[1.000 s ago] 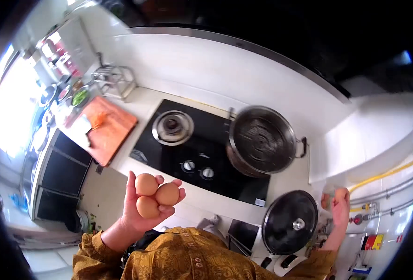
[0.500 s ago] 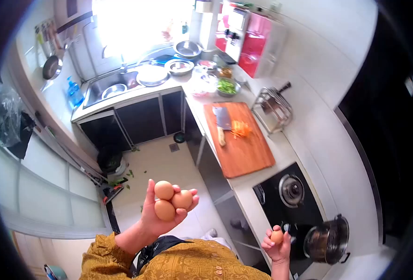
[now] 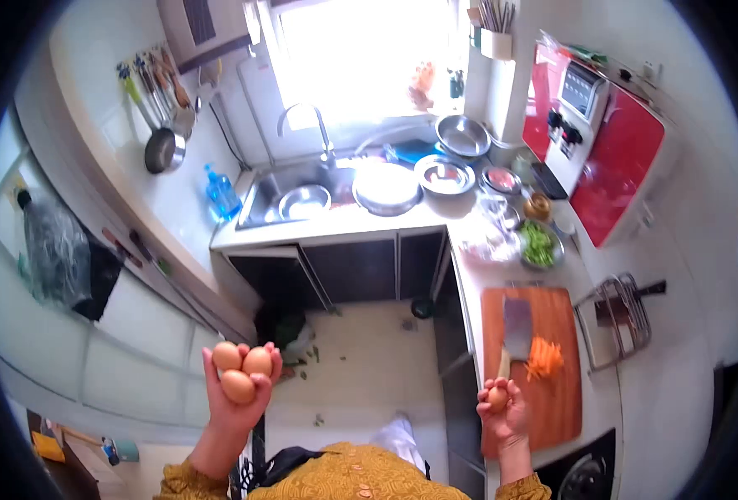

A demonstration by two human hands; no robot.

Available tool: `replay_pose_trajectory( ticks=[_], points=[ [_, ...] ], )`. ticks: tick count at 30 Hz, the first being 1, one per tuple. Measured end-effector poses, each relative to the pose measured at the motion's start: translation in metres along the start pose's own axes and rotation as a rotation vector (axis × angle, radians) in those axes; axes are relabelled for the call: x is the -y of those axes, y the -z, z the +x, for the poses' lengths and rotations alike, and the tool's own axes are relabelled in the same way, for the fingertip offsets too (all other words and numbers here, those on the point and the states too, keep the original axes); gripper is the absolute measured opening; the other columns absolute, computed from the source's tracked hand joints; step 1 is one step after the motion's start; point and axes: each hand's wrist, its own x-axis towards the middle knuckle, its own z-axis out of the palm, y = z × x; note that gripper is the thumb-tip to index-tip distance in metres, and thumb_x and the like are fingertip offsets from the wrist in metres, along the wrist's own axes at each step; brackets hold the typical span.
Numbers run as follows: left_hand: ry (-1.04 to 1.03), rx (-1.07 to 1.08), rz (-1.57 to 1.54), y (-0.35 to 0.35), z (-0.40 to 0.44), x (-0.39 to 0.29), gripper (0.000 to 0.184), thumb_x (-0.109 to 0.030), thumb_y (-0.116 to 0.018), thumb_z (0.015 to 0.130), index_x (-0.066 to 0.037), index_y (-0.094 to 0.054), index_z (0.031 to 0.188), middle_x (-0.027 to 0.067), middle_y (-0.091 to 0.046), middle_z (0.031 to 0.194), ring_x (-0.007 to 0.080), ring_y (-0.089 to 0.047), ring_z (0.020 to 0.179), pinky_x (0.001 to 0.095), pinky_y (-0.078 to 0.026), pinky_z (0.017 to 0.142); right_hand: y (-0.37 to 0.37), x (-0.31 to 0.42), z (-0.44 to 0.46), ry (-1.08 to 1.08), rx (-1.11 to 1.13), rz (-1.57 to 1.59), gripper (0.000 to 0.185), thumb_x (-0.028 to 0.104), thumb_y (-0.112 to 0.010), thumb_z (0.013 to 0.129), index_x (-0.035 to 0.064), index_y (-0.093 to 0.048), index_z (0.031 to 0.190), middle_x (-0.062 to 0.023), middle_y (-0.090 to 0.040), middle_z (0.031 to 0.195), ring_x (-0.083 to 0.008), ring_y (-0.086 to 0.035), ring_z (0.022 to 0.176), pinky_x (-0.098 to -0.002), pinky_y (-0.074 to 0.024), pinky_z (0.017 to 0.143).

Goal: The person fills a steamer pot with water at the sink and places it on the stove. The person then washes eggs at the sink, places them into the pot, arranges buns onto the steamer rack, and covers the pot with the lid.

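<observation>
Three brown eggs [image 3: 238, 387] rest together in my left hand [image 3: 234, 407], its fingers curled around them above the floor. A single brown egg [image 3: 497, 398] is gripped in my right hand [image 3: 509, 417], in front of the near left part of the wooden cutting board [image 3: 544, 408]. On that board lie a cleaver [image 3: 517, 327] and a pile of orange shreds [image 3: 544, 358]. The cleaver's handle end is partly hidden behind my right hand.
A sink [image 3: 256, 204] holding a metal bowl stands under the window. Chopped greens [image 3: 539, 245] fill a bowl on the right counter. A knife rack [image 3: 623, 321] stands beside the board, and a stove [image 3: 584, 471] lies nearer. Scraps lie on the floor.
The view has swung toward the sink and window. My right hand with its egg now appears by the board instead of by the stove. My left hand still holds three eggs.
</observation>
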Motion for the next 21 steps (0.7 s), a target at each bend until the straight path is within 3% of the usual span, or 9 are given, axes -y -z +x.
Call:
replay_pose_trajectory(
  ticks=[5,10,12,14,21],
  points=[
    [-0.119,-0.116,-0.098,-0.013,0.056,-0.044,0.053,-0.060,-0.061,0.080,-0.008,-0.065,0.089,0.0138,-0.052,0.118,0.0282,-0.046,0.115,0.0294,-0.052,0.071,-0.045,-0.012,0.134,-0.225,0.121,-0.099,0.025,0.028,-0.052,0.094,0.0092,-0.062,0.107,-0.0049,-0.059,0.094,-0.0192,-0.057,0.090,-0.0306,-0.0501,0.069],
    [-0.175,-0.101,-0.129,-0.008,0.127,-0.101,0.053,-0.060,-0.062,0.079,-0.008,-0.065,0.089,0.0130,-0.054,0.113,0.0274,-0.047,0.114,0.0291,-0.052,0.069,-0.127,-0.057,0.260,-0.415,0.127,-0.336,0.029,0.025,-0.052,0.094,0.0050,-0.060,0.114,-0.0049,-0.060,0.087,-0.0187,-0.058,0.084,-0.0303,-0.0499,0.068],
    [-0.155,-0.064,-0.174,-0.007,0.158,-0.125,0.053,-0.060,-0.062,0.080,-0.008,-0.065,0.090,0.0127,-0.054,0.114,0.0275,-0.047,0.114,0.0290,-0.052,0.069,-0.158,-0.073,0.300,-0.490,0.254,-0.361,0.028,0.021,-0.053,0.093,0.0040,-0.058,0.115,-0.0044,-0.061,0.083,-0.0183,-0.059,0.081,-0.0305,-0.0502,0.066],
    [-0.070,-0.008,-0.260,-0.007,0.217,-0.158,0.051,-0.058,-0.061,0.081,-0.008,-0.065,0.091,0.0138,-0.054,0.116,0.0289,-0.046,0.116,0.0307,-0.052,0.072,-0.195,-0.087,0.341,-0.493,0.225,-0.413,0.028,0.017,-0.054,0.092,0.0045,-0.057,0.117,-0.0040,-0.061,0.083,-0.0175,-0.059,0.079,-0.0307,-0.0503,0.065],
    [0.031,0.132,-0.175,-0.044,0.360,-0.218,0.054,-0.056,-0.054,0.087,-0.005,-0.059,0.103,0.0181,-0.052,0.117,0.0349,-0.046,0.117,0.0362,-0.052,0.078,-0.273,-0.083,0.472,-0.460,0.101,-1.088,0.031,0.012,-0.055,0.091,0.0022,-0.055,0.120,-0.0052,-0.062,0.097,-0.0137,-0.062,0.081,-0.0288,-0.0510,0.067]
  ],
)
